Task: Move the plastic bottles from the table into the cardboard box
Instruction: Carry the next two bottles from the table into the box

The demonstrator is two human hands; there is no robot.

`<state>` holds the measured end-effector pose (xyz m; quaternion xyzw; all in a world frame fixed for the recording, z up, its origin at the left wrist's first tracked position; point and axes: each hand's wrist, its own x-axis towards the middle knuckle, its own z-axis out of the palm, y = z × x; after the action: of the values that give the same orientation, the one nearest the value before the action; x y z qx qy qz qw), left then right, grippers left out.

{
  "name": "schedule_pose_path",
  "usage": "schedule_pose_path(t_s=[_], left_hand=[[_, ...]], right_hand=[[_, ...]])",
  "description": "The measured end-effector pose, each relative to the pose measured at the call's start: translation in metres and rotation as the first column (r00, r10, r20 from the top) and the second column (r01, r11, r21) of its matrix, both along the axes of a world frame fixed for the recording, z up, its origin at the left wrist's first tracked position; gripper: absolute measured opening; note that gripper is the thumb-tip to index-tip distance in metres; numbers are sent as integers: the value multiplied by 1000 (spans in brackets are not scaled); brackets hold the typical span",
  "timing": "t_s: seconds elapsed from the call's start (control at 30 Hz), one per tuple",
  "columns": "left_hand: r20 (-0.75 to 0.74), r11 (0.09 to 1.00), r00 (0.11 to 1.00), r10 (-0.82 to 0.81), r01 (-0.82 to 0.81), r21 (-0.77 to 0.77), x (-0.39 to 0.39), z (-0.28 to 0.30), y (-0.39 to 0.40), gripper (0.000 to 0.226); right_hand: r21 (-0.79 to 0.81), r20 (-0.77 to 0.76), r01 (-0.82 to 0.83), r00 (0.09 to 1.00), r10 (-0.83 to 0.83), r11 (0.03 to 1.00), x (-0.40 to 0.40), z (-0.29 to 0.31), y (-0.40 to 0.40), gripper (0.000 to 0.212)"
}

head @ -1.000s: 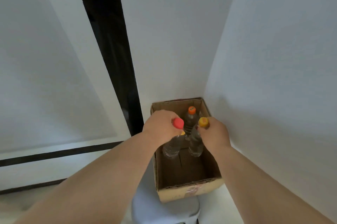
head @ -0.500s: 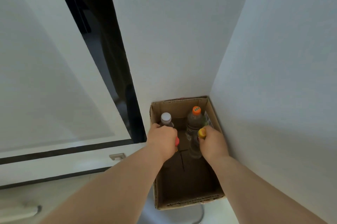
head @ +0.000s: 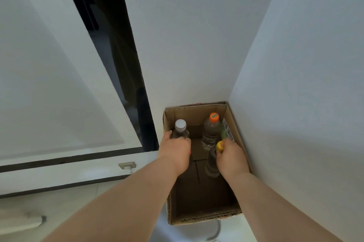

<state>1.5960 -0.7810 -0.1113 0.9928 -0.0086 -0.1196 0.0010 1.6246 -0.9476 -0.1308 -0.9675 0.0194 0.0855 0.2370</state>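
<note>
Clear plastic bottles stand upright in the cardboard box (head: 232,117): white-capped bottle (head: 180,129) far left, orange-capped bottle (head: 211,131) far right. Right hand (head: 232,158) grips the yellow-capped bottle (head: 213,161) by its neck. Left hand (head: 175,153) is clenched inside the box, probably on a hidden bottle. Near half of the box floor is bare. Box sits in a white wall corner.
</note>
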Motion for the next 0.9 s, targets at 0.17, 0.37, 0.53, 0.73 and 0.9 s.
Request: schedule_pose_path(t_s=[0.17, 0.37, 0.53, 0.73, 0.9], left_hand=[[30, 997, 999, -27, 29, -64, -4, 4, 6, 31], [104, 901, 978, 179, -121, -416, -13, 19, 17, 52], [106, 701, 909, 403, -232, -675, -35, 44, 32, 67], [123, 480, 838, 531, -179, -859, -103, 114, 73, 70], [167, 265, 765, 622, -5, -964, -195, 183, 101, 70]], right_hand=[[-118, -2, -85, 996, 85, 989, -2, 0, 1, 37], [-166, 55, -157, 984, 169, 973, -9, 9, -2, 59], [3, 263, -116, 958, 111, 993, -21, 61, 6, 56], [548, 308, -247, 948, 81, 799, -65, 149, 19, 57], [840, 228, -319, 941, 249, 439, -132, 212, 33, 68]])
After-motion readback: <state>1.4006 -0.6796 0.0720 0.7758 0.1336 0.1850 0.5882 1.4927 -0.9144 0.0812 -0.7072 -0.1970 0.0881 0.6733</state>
